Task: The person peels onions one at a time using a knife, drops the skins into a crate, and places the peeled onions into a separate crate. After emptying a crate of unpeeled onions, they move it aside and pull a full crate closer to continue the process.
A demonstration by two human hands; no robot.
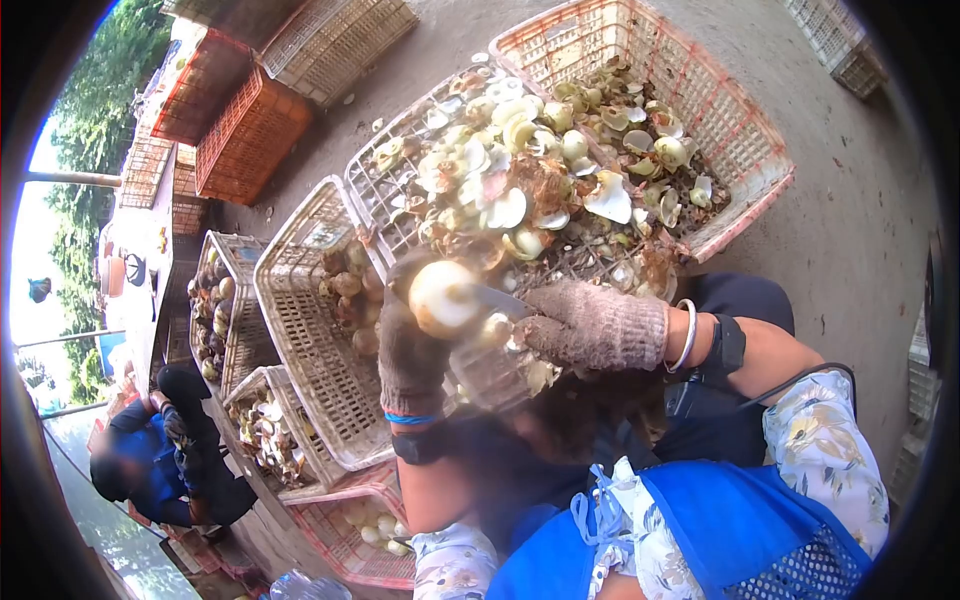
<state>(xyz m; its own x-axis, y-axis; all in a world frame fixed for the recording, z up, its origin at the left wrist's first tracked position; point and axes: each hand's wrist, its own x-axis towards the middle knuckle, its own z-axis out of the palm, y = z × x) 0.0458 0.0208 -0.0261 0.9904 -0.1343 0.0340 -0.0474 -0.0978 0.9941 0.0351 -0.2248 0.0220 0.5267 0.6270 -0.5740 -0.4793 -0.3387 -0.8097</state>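
Observation:
A dirty knit glove covers my left hand [408, 345], its fingers wrapped round a pale, partly peeled onion [442, 299]. My right hand [590, 322], gloved too, is closed on a knife [497, 300] whose blade points at the onion's right side. Both hands are over the near edge of a crate heaped with onion peels and cut pieces [505, 205]. A small pale piece [495, 330] shows just under the blade. The knife's handle is hidden in the right glove.
To the left, a plastic crate [330, 400] holds brown onions [350, 285]. Another crate [335, 530] at the bottom has peeled onions. A co-worker [170, 450] in blue sits at the far left. Stacked crates [255, 130] stand at the upper left.

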